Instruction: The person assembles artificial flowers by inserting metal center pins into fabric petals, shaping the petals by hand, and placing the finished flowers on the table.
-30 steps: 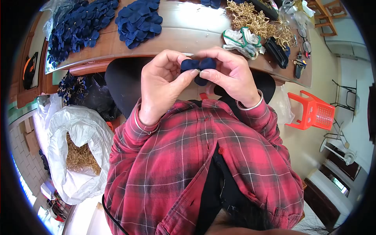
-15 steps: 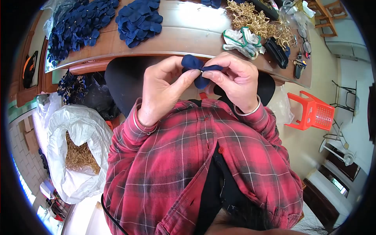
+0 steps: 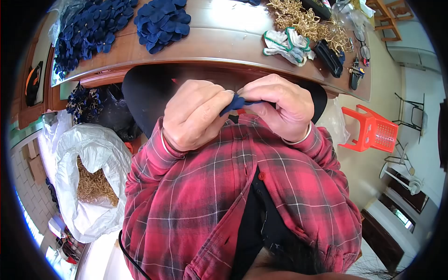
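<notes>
Between my two hands, over my lap in front of the table edge, is a dark blue fabric flower (image 3: pixel 233 106), partly hidden by fingers. My left hand (image 3: pixel 198 114) is closed on its left side, the back of the hand toward me. My right hand (image 3: pixel 282 105) pinches the other side between thumb and fingers, a petal sticking out to the right. The flower's centre is covered. On the table lie a pile of blue fabric petals (image 3: pixel 162 25) and a larger heap of blue flowers (image 3: pixel 91 35). Gold stems (image 3: pixel 303 21) lie in a tangle at the right.
White gloves with green trim (image 3: pixel 287 45), a black case (image 3: pixel 329 58) and eyeglasses (image 3: pixel 364 51) lie on the table's right part. A white sack of gold pieces (image 3: pixel 95 184) stands at my left. A red plastic stool (image 3: pixel 373 128) is at the right.
The flower has been turned and lowered slightly, and its petals now look bunched. My left hand has rolled over so its back shows. My right hand has dropped a little.
</notes>
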`<action>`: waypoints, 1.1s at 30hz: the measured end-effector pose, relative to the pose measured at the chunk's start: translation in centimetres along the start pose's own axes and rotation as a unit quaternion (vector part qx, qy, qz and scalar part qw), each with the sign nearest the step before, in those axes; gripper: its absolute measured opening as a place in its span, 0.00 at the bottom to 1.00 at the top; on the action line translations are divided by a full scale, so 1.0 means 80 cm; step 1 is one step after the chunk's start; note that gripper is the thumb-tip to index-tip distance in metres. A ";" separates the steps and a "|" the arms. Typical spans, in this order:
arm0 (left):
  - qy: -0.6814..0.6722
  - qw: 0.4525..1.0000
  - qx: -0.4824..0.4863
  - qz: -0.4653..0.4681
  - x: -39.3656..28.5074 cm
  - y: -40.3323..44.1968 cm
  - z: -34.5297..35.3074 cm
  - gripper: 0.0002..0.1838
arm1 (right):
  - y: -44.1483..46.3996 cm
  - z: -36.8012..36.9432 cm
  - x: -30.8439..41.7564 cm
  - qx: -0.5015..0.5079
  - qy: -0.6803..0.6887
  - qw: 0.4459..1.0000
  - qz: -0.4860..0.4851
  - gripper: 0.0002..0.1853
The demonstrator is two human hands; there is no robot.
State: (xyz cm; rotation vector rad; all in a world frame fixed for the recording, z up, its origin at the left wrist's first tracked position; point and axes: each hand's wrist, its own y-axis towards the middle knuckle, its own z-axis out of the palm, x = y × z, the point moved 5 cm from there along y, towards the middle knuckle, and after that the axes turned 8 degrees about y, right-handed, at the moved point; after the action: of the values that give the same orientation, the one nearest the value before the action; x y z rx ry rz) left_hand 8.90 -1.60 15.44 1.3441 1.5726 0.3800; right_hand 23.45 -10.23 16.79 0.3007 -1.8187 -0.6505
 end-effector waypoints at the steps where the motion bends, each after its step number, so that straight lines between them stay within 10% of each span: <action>1: -0.004 1.000 0.003 0.003 0.001 -0.001 0.000 0.15 | 0.002 0.000 0.001 0.017 0.007 1.000 0.005 0.10; 33: 0.021 0.996 0.054 0.070 -0.016 -0.001 -0.012 0.16 | -0.002 0.004 0.017 0.043 0.034 0.998 0.014 0.10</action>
State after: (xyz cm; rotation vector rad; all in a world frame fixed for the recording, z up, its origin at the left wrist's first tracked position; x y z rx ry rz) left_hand 7.91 -2.42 16.45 1.5429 1.5570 0.4160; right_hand 22.72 -10.93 17.70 0.3505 -1.7857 -0.5383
